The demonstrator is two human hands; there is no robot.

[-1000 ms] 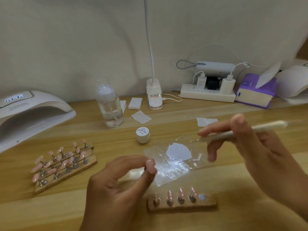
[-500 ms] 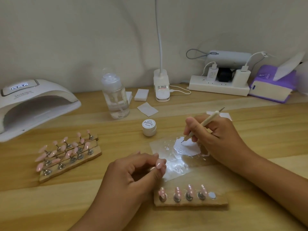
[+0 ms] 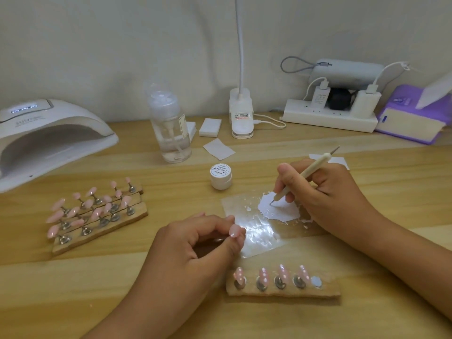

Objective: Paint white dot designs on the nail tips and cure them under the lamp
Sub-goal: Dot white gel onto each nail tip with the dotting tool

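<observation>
My right hand (image 3: pixel 325 192) grips a cream dotting pen (image 3: pixel 303 178) like a pencil, its metal tip down in a patch of white paint (image 3: pixel 281 211) on a clear plastic sheet (image 3: pixel 254 231). My left hand (image 3: pixel 190 253) pinches one pink nail tip on its stand (image 3: pixel 234 231) between thumb and fingers, just left of the sheet. In front of me a wooden holder (image 3: pixel 283 291) carries several pink nail tips and one bare magnet spot at its right end. A small white paint jar (image 3: pixel 220 176) stands shut behind the sheet. The white curing lamp (image 3: pixel 46 138) sits at the far left.
Wooden strips with several more pink nail tips (image 3: pixel 97 211) lie at the left. A clear pump bottle (image 3: pixel 170 128), white wipe pads (image 3: pixel 209 127), a clip lamp base (image 3: pixel 241 116), a power strip with chargers (image 3: pixel 330 117) and a purple tissue box (image 3: pixel 415 121) line the back.
My right hand came down from mid-air and set the pen tip into the white paint on the sheet. My left hand keeps its pinch on the nail tip, almost still.
</observation>
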